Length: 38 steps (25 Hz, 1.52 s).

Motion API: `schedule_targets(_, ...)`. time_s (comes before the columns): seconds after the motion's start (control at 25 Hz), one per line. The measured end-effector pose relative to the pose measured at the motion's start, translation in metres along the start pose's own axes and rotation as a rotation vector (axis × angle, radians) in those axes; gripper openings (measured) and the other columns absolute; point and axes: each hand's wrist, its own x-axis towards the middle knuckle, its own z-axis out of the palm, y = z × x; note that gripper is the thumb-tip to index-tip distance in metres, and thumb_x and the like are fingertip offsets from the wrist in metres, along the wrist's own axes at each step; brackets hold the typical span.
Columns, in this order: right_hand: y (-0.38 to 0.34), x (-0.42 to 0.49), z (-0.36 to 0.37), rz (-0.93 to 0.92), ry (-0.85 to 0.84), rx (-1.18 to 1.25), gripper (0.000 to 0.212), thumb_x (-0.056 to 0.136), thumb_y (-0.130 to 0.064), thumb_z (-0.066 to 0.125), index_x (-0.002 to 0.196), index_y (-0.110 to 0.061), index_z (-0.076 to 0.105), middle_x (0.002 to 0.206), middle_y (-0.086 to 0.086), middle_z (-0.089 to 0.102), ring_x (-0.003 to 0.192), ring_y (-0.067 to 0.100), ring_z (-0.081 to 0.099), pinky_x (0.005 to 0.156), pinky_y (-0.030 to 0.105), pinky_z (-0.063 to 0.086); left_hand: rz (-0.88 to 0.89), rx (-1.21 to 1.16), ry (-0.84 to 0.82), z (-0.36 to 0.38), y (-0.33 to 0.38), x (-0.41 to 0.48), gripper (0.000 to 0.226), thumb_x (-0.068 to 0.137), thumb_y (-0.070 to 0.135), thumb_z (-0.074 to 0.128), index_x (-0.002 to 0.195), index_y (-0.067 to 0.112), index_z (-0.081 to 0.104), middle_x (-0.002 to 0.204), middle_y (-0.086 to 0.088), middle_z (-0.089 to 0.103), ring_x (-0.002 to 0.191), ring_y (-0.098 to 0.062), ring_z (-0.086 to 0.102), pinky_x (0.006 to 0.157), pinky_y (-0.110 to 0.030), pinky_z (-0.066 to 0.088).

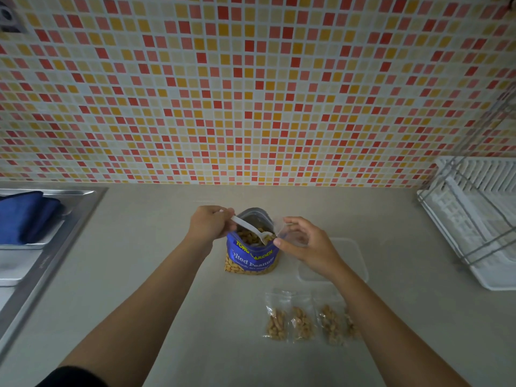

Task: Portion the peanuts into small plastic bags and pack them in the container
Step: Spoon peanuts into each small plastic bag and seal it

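Peanut bag (251, 255) — upright, open, mid-counter. Left hand (209, 223) grips white spoon (251, 230) dipped inside it. Right hand (304, 244) pinches small clear bag (287, 233) beside its mouth. Filled bags (304, 319) — nearer the person; clear container (351, 258) to its right.

The near-left stretch of the table (145, 275) is lying bare between the sink (47, 247) and the left forearm, giving a hand open passage there. The strip between the peanut bag (251, 252) and the tiled wall (251, 93) is also lying free. At centre the upright peanut bag is blocking the way, with the left hand (209, 223) and white spoon (251, 229) occupying its mouth. The right hand (304, 244) is hovering over the clear container (351, 261). Filled small bags (304, 319) are crowding the near right, partly under the right forearm. The dish rack (474, 219) is closing the far right, well apart from the container.
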Motion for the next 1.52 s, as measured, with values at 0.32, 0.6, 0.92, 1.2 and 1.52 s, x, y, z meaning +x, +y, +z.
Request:
schedule_targets(0.32,-0.011,0.005,-0.005,-0.066,0.159,-0.130,0.057,0.062,-0.035,0.083,0.113,-0.030,0.058,0.108,-0.014,0.062,0.085,-0.006,0.054,0.071,0.003,0.041,-0.109,-0.201,0.107,-0.014,0.001,0.017,0.018,0.091,0.015,0.053,0.087,0.002,0.065,0.067,-0.010,0.060,0.062,-0.015,0.055,0.059,-0.023,0.048)
schedule_targets(0.6,-0.016,0.016,0.009,-0.139,0.178,-0.341,0.057,0.060,-0.037,0.083,0.110,-0.020,0.061,0.105,-0.006,0.065,0.089,0.008,0.057,0.077,0.018,0.043,-0.054,-0.257,0.206,-0.042,0.025,0.020,0.014,0.091,0.018,0.054,0.084,0.008,0.062,0.070,-0.007,0.058,0.064,-0.014,0.054,0.063,-0.024,0.048)
schedule_targets(0.92,-0.025,0.018,0.031,-0.221,0.233,-0.261,0.051,0.061,-0.042,0.077,0.106,-0.022,0.061,0.097,-0.010,0.063,0.086,0.008,0.058,0.078,0.021,0.046,0.194,-0.039,0.163,-0.030,0.050,-0.006,0.018,0.091,0.021,0.054,0.092,0.008,0.066,0.067,-0.005,0.063,0.061,-0.012,0.060,0.060,-0.023,0.049)
schedule_targets(1.2,-0.029,0.015,0.039,-0.136,0.320,-0.008,0.042,0.065,-0.042,0.074,0.103,-0.028,0.063,0.089,-0.019,0.064,0.077,0.001,0.059,0.069,0.016,0.049,0.968,0.493,-0.097,-0.031,0.070,-0.056,0.021,0.085,0.034,0.060,0.085,0.017,0.072,0.067,-0.001,0.070,0.062,-0.015,0.063,0.056,-0.020,0.047)
schedule_targets(1.52,-0.024,0.006,0.025,-0.074,0.351,0.113,0.042,0.067,-0.036,0.080,0.103,-0.033,0.059,0.092,-0.017,0.064,0.079,-0.008,0.058,0.064,0.006,0.045,0.765,0.253,0.149,-0.045,0.054,-0.026,0.015,0.090,0.020,0.056,0.088,0.011,0.068,0.069,0.001,0.066,0.057,-0.002,0.059,0.057,-0.006,0.043)
